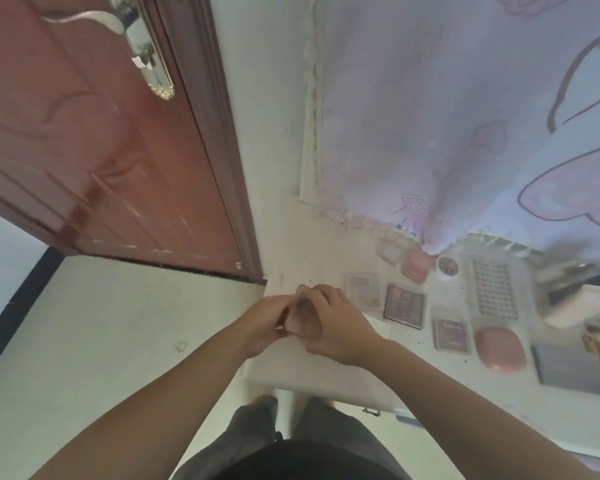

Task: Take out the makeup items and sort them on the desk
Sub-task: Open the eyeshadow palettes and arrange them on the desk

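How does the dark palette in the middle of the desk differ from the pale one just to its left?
The dark palette has a black frame and deep purplish pans; the pale palette has a clear or whitish frame and washed-out pinkish pans. The dark one lies nearer the desk's front edge, the pale one nearer the hands. Both lie flat, side by side, each a rectangular grid of pans, and neither is held.

Head-worn wide-angle view
It looks steeply down from standing height at the white desk (pixel 312 372), with door (pixel 94 161) and floor (pixel 111 323) left.
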`<state>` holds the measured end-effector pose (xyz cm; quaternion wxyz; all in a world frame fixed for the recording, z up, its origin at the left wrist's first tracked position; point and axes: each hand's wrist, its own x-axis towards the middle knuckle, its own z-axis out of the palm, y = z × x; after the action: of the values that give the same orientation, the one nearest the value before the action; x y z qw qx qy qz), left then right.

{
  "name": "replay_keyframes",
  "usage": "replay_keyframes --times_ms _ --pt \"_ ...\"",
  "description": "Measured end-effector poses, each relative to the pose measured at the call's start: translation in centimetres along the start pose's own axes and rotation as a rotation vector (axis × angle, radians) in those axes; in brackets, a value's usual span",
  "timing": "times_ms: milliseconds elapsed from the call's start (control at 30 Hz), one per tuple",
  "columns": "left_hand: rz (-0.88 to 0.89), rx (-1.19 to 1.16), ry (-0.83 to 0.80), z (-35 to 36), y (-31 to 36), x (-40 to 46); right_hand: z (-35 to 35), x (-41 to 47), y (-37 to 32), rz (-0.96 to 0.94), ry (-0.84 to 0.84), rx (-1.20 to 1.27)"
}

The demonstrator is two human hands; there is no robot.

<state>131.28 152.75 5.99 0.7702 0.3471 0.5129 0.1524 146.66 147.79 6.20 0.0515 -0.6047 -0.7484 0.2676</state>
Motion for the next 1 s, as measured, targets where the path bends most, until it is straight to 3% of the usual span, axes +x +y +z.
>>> replay_keyframes --times_ms 67,133,233,433,533,633,767,1000 --pt "-0.072 -0.165 -0.218 0.2 1.3 -0.7 -2.2 -0.1 -0.5 0.012 0.107 0.145" --pt "-0.087 -0.281 -0.323 1.3 2.6 -1.1 -4.3 -0.2 -0.9 0.038 0.169 0.275" --pt "-0.067 -0.412 -0.333 3.1 4.3 -1.3 -7.0 -0.5 -0.8 0.056 0.190 0.375" --pt "-0.117 -0.525 -0.386 2.5 4.5 -0.8 -11.5 0.8 2.4 0.128 -0.034 0.764" --pt "-0.124 -0.609 -0.351 1.7 3.8 0.2 -11.7 2.1 4.0 0.196 0.059 0.989" --pt "-0.070 -0.661 -0.274 1.0 3.8 1.4 -10.3 3.6 4.7 0.298 0.121 1.055" --pt "0.011 -0.516 -0.120 -0.5 4.9 4.1 -8.7 7.7 5.2 0.414 0.227 1.019" --pt "0.056 0.084 0.109 -3.4 9.3 10.4 -8.2 16.0 6.5 0.528 0.313 0.905"
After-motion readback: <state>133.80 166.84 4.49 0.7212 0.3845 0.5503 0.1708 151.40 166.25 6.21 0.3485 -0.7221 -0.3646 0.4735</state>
